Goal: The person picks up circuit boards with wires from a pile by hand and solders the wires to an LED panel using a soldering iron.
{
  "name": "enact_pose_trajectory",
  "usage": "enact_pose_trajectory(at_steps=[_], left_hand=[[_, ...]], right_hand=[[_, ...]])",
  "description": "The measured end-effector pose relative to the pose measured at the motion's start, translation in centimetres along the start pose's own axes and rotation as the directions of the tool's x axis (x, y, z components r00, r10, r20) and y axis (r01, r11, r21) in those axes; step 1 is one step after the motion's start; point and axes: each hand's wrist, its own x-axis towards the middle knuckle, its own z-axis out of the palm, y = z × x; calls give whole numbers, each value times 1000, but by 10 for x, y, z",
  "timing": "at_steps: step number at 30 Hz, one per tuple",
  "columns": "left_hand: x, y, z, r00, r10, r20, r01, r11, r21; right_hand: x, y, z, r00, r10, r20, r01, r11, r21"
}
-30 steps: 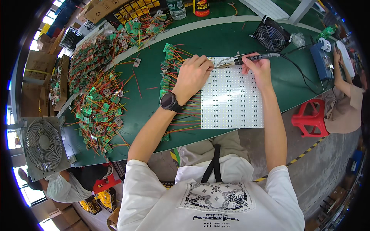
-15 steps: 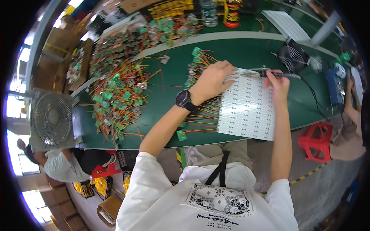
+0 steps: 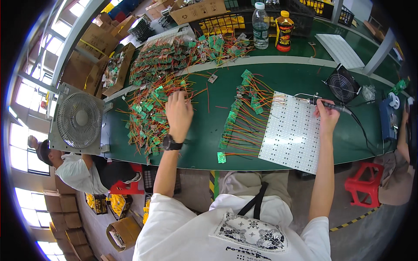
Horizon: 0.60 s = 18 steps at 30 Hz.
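Observation:
My right hand (image 3: 327, 116) grips a soldering iron (image 3: 321, 101) by its dark handle, its metal tip pointing left over the top edge of a white panel (image 3: 291, 130) with rows of small dark pads. Over a heap of small green circuit boards (image 3: 146, 108) with red and yellow wires is my left hand (image 3: 179, 114), wearing a black watch. Its fingers reach down to the heap and their tips are hidden. Between heap and panel, a column of wired green boards (image 3: 230, 124) lies with wire ends along the panel's left edge. One board (image 3: 221, 157) sits nearest me.
Behind the heap are stacked wired boards (image 3: 163, 56), a water bottle (image 3: 260, 28) and a dark drink bottle (image 3: 284, 32). A small black fan (image 3: 343, 86) and a blue soldering station (image 3: 388, 117) stand right; a larger fan (image 3: 78, 119) is left. Co-workers sit on both sides.
My left hand has moved left from the panel's top left corner to the heap of boards. The soldering iron stays in my right hand near the panel's top edge. The view has shifted.

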Motion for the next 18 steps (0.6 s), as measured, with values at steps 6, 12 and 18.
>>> enact_pose_trajectory(at_steps=[6, 12, 18], left_hand=[[-2, -34, -7, 977, 71, 202, -54, 994, -92], [9, -39, -19, 953, 80, 291, -29, 984, -176], [12, -36, -33, 979, 57, 197, 37, 896, -443]], right_hand=[[-1, -1, -3, 1000, 14, 8, -14, 1000, -15], [-1, 0, -3, 1000, 13, 5, -13, 1000, -19], [-2, 1, -3, 1000, 25, -4, -25, 1000, -13]])
